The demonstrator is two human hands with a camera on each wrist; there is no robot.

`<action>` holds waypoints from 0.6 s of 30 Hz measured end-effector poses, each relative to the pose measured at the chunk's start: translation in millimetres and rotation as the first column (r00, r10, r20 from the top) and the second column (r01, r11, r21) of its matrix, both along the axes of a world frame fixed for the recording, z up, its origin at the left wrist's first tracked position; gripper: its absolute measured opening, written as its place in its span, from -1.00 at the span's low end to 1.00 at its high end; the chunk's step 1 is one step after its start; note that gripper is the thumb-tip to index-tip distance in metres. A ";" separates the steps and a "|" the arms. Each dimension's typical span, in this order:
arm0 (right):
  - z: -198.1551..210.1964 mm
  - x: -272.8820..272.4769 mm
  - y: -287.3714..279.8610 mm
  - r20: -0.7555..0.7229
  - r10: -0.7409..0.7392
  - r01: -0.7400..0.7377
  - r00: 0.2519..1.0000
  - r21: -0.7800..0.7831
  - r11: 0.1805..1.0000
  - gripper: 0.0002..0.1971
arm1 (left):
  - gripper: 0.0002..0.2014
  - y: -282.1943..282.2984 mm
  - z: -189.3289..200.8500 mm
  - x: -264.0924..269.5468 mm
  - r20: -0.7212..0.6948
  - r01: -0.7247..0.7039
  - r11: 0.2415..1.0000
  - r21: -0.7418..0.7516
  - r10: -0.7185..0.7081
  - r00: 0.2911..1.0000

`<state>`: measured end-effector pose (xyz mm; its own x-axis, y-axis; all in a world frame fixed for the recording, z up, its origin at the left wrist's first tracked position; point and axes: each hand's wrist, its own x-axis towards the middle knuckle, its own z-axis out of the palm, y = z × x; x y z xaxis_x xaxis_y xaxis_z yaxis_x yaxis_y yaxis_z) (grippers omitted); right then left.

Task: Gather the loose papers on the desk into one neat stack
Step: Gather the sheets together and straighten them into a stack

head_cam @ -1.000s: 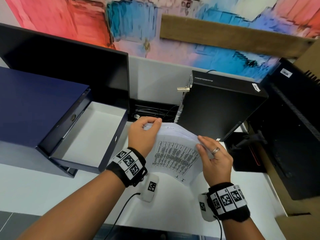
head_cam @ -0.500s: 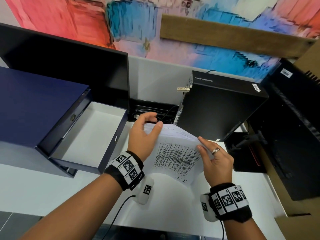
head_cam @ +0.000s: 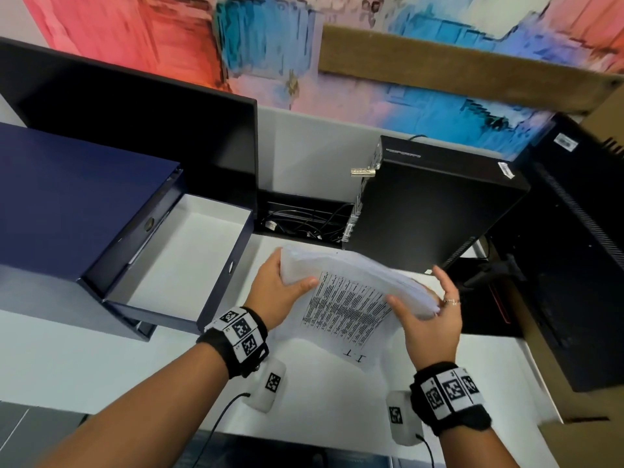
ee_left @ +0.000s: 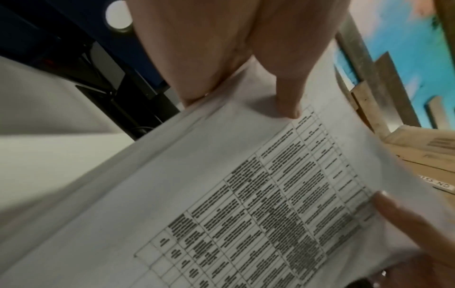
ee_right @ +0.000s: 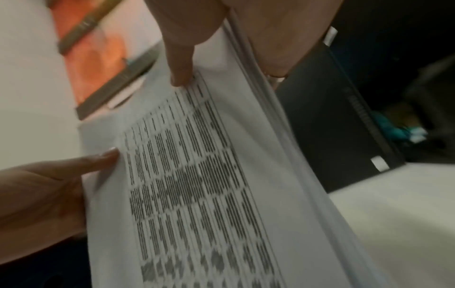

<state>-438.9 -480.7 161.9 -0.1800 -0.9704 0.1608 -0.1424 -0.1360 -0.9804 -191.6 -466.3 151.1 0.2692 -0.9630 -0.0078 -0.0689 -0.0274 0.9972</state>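
Loosely bowed, the thin printed papers (head_cam: 351,298) sit gripped between left hand (head_cam: 273,292) and right hand (head_cam: 429,325).

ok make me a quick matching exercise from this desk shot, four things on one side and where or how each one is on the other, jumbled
Things
1. papers
2. drawer
3. computer tower
4. cables

Places or states
A. pulled open, white inside, nothing visible in it
B. tangled in the dark gap at the back of the desk
C. held as a bundle between the left hand and right hand
D. black, right behind the bundle

Pairs: 1-C, 2-A, 3-D, 4-B
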 end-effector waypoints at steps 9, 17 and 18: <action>5.8 9.2 -5.3 0.004 -0.096 0.097 0.995 -0.032 0.995 -0.75 | -0.74 -3.0 9.9 -9.0 0.024 -0.102 0.990 -0.099 0.105 0.994; 2.0 11.9 10.1 0.033 -0.023 0.021 0.999 0.060 0.998 -0.63 | -0.71 6.3 -3.4 -10.7 0.208 0.062 0.998 -0.030 -0.055 0.977; 3.9 11.4 9.8 0.068 -0.025 0.021 0.997 0.059 0.998 -0.61 | -0.70 5.0 -0.7 -10.4 0.197 0.046 0.998 -0.051 -0.035 0.980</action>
